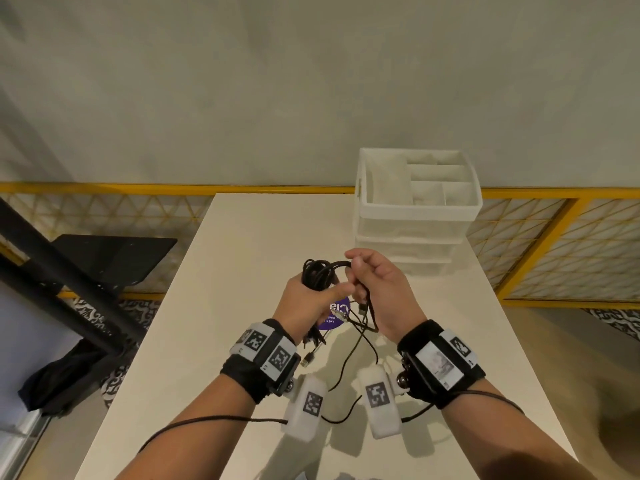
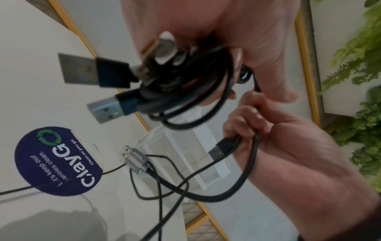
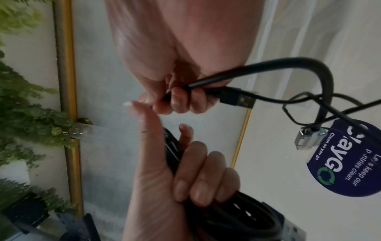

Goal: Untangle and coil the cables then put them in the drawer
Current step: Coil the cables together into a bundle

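A coiled bundle of black USB cables (image 1: 317, 275) is gripped above the table (image 1: 214, 306) by the curled fingers of the left hand (image 1: 304, 303). A loose cable strand (image 1: 362, 292) is pinched by the right hand (image 1: 377, 289). A purple round sticker (image 1: 336, 315) lies beneath; the white drawer organizer (image 1: 415, 209) stands behind, drawers closed.

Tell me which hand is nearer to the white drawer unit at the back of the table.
Right. The right hand is raised just in front of the white drawer unit, pinching a cable; the left hand, gripping the cable bundle, sits farther left and away.
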The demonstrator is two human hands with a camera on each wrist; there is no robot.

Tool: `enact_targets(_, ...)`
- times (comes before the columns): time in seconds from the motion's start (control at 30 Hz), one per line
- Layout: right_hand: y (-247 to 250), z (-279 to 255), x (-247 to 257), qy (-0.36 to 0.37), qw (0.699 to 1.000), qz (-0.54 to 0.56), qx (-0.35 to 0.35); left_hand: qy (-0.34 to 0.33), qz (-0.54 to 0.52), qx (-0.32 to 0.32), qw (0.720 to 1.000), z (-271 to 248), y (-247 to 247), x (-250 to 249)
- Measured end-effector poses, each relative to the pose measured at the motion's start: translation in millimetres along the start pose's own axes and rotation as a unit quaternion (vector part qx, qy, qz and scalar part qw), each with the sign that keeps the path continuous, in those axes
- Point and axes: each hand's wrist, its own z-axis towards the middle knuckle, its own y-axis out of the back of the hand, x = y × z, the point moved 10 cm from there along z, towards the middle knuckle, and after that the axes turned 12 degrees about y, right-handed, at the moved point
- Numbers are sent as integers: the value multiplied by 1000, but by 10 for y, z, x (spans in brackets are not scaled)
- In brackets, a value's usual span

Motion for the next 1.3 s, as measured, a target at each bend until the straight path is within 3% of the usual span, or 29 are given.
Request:
enact_targets(0.13, -22, 4, 51, 9, 1000, 1, 6, -7, 27, 1, 1000, -25, -36, -16)
enact_targets(0.57, -3, -17, -28, -5, 993, -120, 18, -43, -89, -67, 993, -30, 211, -104)
enact_targets(0.8, -97, -107, -125, -37, 997, -70, 22, -22, -85, 5, 996, -67, -8, -116)
enact_targets(1.0, -29, -166, -212, -69, 996, -52, 6, 15, -44, 3, 999, -74, -27, -82)
enact_targets(1.13, -113, -228, -289, -86, 991, -94, 44, 24, -113, -20, 993, -77, 7, -99)
enact_targets(1.3, -122, -232, -284, -79, 989, -97, 74, 1, -236, 1, 972, -28, 57, -181)
